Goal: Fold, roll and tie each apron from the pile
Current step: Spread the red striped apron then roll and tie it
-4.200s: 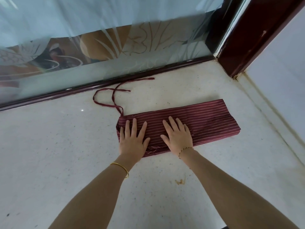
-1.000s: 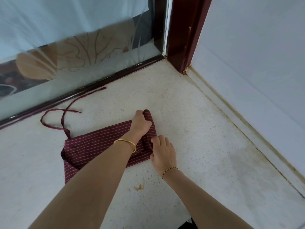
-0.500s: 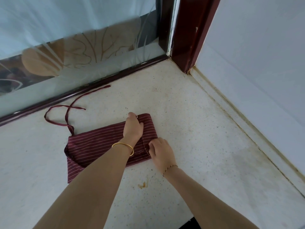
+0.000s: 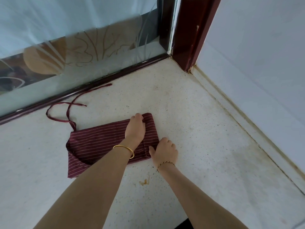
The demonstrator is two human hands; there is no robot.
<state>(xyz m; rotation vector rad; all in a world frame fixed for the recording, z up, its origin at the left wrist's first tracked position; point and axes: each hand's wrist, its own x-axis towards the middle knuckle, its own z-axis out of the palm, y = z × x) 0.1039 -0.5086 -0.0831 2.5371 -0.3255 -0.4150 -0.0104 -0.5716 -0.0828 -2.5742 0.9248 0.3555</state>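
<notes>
Both hands, left (image 4: 135,128) and right (image 4: 164,150), clamped on maroon striped apron (image 4: 102,142) roll's right end, keeping turns tight.

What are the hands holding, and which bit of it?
Both hands grip the striped apron at its rolled end: the left hand at the far part of the roll, the right hand at the near corner.

The floor (image 4: 189,123) is a pale speckled stone surface. It meets a dark red door sill at the far side and a white wall at the right. On it lies 1 folded dark red striped apron (image 4: 99,142), with its right end rolled up. Its 2 thin straps (image 4: 66,109) lie loose on the floor toward the sill. A small orange-brown stain (image 4: 144,182) is near the apron's front edge.
</notes>
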